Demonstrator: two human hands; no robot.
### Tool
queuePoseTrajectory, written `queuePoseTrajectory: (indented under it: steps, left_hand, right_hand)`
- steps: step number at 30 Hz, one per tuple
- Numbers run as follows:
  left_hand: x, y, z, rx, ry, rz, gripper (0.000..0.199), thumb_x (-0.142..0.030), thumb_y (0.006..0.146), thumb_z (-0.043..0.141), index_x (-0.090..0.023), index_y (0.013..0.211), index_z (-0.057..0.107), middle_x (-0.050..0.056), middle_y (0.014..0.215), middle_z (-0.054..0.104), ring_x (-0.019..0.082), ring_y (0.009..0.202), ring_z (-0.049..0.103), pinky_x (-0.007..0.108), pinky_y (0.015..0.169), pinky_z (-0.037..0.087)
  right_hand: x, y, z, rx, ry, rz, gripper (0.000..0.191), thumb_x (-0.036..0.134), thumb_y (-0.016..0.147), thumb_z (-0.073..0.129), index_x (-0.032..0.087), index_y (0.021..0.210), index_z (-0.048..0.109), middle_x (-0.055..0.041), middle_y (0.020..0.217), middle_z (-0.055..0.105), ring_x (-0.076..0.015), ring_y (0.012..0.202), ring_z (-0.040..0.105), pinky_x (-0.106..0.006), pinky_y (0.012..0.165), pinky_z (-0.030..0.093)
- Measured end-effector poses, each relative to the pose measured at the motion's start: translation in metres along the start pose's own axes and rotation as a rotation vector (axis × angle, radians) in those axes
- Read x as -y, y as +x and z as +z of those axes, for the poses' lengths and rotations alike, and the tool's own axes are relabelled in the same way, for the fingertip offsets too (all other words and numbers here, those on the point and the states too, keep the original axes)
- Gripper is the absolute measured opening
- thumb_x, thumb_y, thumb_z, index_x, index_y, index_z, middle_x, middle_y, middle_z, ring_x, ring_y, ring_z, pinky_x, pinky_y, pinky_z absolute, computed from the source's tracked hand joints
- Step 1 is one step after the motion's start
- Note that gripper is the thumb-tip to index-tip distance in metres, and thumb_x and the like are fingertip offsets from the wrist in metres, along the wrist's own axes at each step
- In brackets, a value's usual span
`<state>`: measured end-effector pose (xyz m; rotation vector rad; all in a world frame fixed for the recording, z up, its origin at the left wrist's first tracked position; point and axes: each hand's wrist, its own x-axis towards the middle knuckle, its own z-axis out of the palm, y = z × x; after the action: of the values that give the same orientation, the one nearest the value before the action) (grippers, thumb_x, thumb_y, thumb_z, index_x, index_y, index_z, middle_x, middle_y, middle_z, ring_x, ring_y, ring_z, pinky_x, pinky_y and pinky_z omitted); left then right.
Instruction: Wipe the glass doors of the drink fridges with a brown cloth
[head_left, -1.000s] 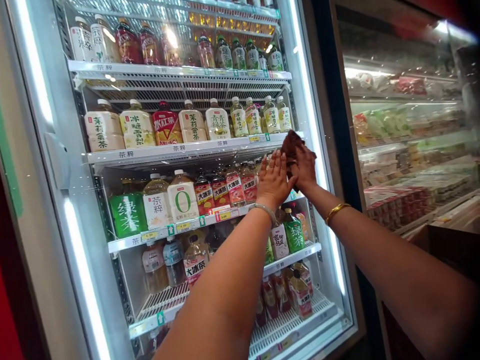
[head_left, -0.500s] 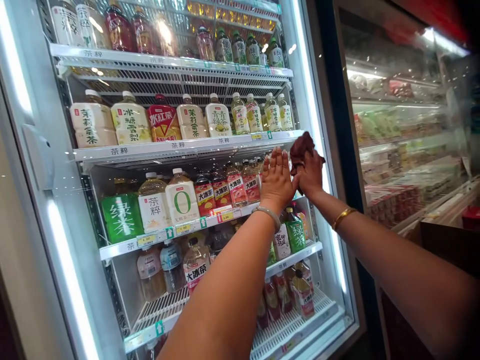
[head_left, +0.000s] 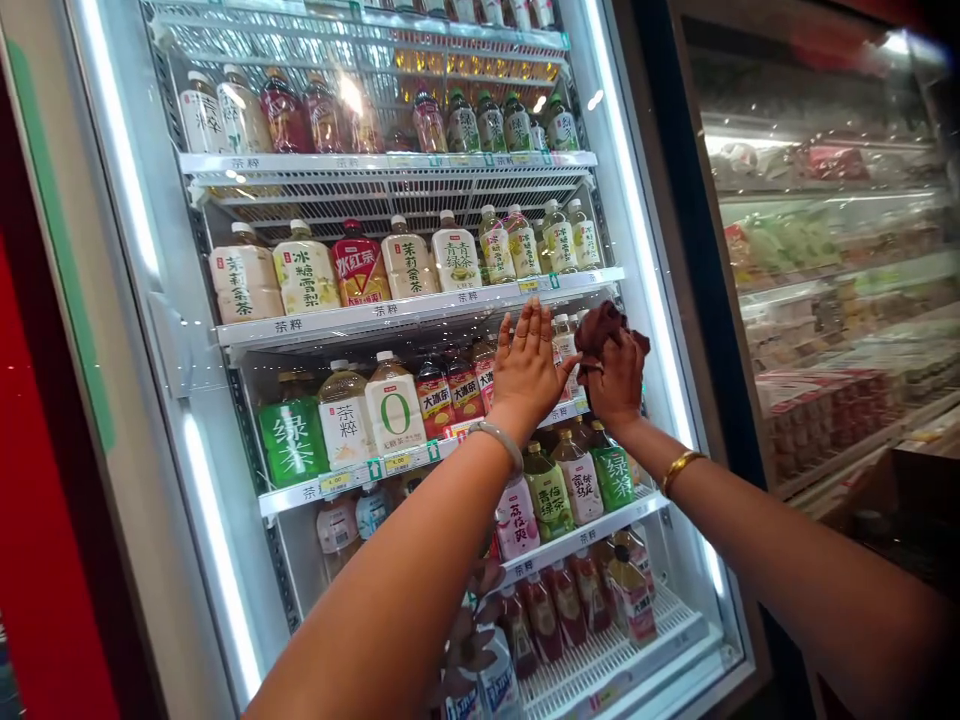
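Note:
A tall glass door [head_left: 420, 345] of a lit drinks cooler fills the middle of the head view. Against the glass lies my left hand [head_left: 529, 365], palm flat and fingers stretched out, a pale bangle on its wrist. Just right of it, my right hand [head_left: 616, 375] presses a crumpled dark brown cloth [head_left: 602, 330] on the glass, its fingers bunched over the cloth. A gold bangle [head_left: 681, 470] circles that wrist. Behind the door, several tea bottles stand on white shelves, among them a green-labelled bottle [head_left: 292, 430] and a red-labelled one [head_left: 360, 265].
Bright light strips [head_left: 645, 220] run down both sides of the cooler. To the right is a second chilled case [head_left: 847, 300] with packaged goods, and a dark box [head_left: 892, 510] stands before it. A red panel [head_left: 45, 480] borders the far left.
My left hand has slid a little left, leaving a gap between the hands. The cloth in my right hand sits slightly lower on the glass. The view has shifted left.

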<state>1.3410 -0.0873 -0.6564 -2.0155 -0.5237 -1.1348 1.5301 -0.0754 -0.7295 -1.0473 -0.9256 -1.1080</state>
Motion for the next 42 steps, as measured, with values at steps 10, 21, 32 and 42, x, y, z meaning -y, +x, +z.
queuePoseTrajectory:
  steps: [10, 21, 32, 42]
  left_hand:
    - [0.021, -0.021, -0.008, 0.033, 0.058, -0.029, 0.087, -0.062, 0.104, 0.03, -0.001, 0.166, 0.018, 0.019, 0.175, 0.015, 0.026, 0.165, 0.006, 0.051, 0.136, 0.003]
    - [0.02, -0.04, -0.004, 0.016, 0.025, -0.088, 0.088, -0.061, 0.104, 0.03, 0.003, 0.164, 0.019, 0.023, 0.175, 0.015, 0.029, 0.165, 0.005, 0.051, 0.136, 0.006]
    - [0.031, -0.069, -0.006, -0.019, -0.088, -0.012, 0.087, -0.061, 0.105, 0.029, 0.001, 0.164, 0.018, 0.026, 0.173, 0.021, 0.029, 0.165, 0.008, 0.051, 0.135, 0.015]
    - [0.035, -0.085, -0.015, 0.0, 0.001, 0.0, 0.083, -0.058, 0.105, 0.035, -0.001, 0.164, 0.021, 0.024, 0.172, 0.024, 0.03, 0.164, 0.012, 0.054, 0.135, 0.011]
  right_hand:
    - [0.031, 0.05, 0.017, 0.059, 0.115, -0.115, 0.046, 0.03, 0.094, 0.052, 0.022, 0.138, 0.06, -0.0116, 0.153, 0.055, -0.0308, 0.145, 0.045, -0.057, 0.125, 0.037]
    - [0.051, 0.016, 0.0, 0.253, 0.196, -0.37, 0.044, 0.03, 0.093, 0.055, 0.026, 0.136, 0.06, -0.0069, 0.157, 0.052, -0.0301, 0.153, 0.038, -0.055, 0.128, 0.034]
    - [0.083, -0.035, -0.008, 0.245, 0.11, -0.188, 0.053, 0.036, 0.096, 0.051, 0.029, 0.149, 0.049, -0.008, 0.162, 0.044, -0.0308, 0.157, 0.029, -0.059, 0.129, 0.033]
    - [0.083, -0.026, -0.003, 0.063, 0.102, -0.008, 0.048, 0.031, 0.097, 0.05, 0.022, 0.144, 0.053, -0.0137, 0.16, 0.046, -0.0331, 0.154, 0.034, -0.065, 0.125, 0.035]
